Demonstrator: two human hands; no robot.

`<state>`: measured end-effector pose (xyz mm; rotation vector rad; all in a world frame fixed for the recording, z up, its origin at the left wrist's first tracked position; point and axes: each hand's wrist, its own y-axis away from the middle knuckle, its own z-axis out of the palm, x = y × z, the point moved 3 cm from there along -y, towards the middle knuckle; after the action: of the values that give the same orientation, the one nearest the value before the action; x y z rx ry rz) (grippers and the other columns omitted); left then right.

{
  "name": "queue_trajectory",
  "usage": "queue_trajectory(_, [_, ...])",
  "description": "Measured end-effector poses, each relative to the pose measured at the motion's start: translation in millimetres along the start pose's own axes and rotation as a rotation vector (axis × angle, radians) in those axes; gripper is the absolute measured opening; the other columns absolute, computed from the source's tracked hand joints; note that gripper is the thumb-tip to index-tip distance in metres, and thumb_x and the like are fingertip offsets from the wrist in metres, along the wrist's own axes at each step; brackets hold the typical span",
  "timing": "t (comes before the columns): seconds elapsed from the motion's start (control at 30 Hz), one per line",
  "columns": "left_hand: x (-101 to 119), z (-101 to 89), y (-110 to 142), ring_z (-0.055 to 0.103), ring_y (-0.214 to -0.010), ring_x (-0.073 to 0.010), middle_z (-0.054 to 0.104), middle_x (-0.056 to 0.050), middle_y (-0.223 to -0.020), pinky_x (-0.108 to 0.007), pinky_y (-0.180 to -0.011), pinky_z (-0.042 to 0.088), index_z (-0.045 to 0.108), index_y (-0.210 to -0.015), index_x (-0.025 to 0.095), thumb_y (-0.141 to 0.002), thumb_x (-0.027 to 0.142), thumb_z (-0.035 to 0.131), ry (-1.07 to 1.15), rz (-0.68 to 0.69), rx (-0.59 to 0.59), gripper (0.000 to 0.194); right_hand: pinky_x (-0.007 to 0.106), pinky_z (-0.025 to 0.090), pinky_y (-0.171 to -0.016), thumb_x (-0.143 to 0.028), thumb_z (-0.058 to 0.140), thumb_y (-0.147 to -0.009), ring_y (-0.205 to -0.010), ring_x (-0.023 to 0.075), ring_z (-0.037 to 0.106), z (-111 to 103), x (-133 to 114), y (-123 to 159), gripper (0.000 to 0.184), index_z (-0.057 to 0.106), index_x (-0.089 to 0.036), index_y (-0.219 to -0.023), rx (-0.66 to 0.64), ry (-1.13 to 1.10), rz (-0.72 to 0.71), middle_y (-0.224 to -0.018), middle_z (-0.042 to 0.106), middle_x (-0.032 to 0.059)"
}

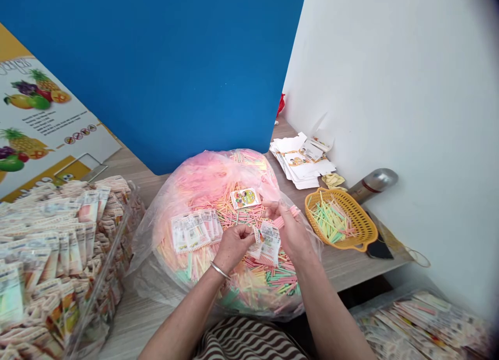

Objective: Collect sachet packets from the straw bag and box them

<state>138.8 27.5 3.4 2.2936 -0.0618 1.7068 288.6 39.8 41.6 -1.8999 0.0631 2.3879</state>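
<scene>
Before me a big clear plastic bag (pixel 144 256) lies open, filled with thin pastel candy-like sticks (pixel 283 279) in pink, yellow and green. My left hand (pixel 235 245), a silver bangle at its wrist, pinches the edge of a small printed sachet (pixel 270 240). A short bundle of pink sticks (pixel 286 217) is gripped in my right hand (pixel 292 232), just to the right of that sachet. Further left, a fanned row of sachets (pixel 197 230) rests on the sticks. Another sachet (pixel 245 198) with a colourful print lies above my hands.
At left stands a clear-walled bin (pixel 105 266) packed with sachets, below a fruit-printed board (pixel 42 110). A yellow basket (pixel 360 222) of sticks, a steel flask (pixel 376 182) and flat white cartons (pixel 298 160) sit at right. More sachets (pixel 424 323) lie lower right.
</scene>
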Motion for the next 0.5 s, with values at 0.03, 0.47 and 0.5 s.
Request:
queue_trajectory(0.03, [2.2,-1.3,1.2,0.03,-0.056,-0.0084,0.034,0.005,-0.057,-0.023,-0.055,0.025,0.041,-0.057,0.017,-0.073,0.038,0.058,-0.013,0.012,-0.007,0.031,0.032,0.045,-0.079,-0.052,0.046,-0.093,-0.08,0.0188,0.059,5.9,-0.7,-0.4,0.041,0.075,-0.022,-0.09,0.002,-0.054,0.003,-0.079,0.065,0.0031])
queue_trajectory(0.47, [1.7,-7.8,8.8,0.038,-0.058,-0.0095,0.045,0.004,-0.059,-0.023,-0.058,0.031,0.052,-0.061,0.016,-0.071,0.038,0.065,0.006,0.022,0.079,0.028,0.042,0.04,-0.106,-0.05,0.021,-0.101,-0.121,0.0242,0.056,12.3,-7.4,10.7,0.06,0.074,-0.024,-0.109,0.033,0.345,0.031,-0.113,0.07,0.006])
queue_trajectory(0.5, [2.3,-7.2,8.9,0.038,-0.058,-0.0093,0.045,0.004,-0.059,-0.023,-0.058,0.031,0.052,-0.06,0.016,-0.07,0.038,0.066,0.027,0.026,0.078,0.028,0.042,0.041,-0.105,-0.049,0.018,-0.101,-0.121,0.024,0.056,13.9,-6.2,8.5,0.062,0.073,-0.022,-0.111,0.032,0.338,0.014,-0.113,0.07,0.0072])
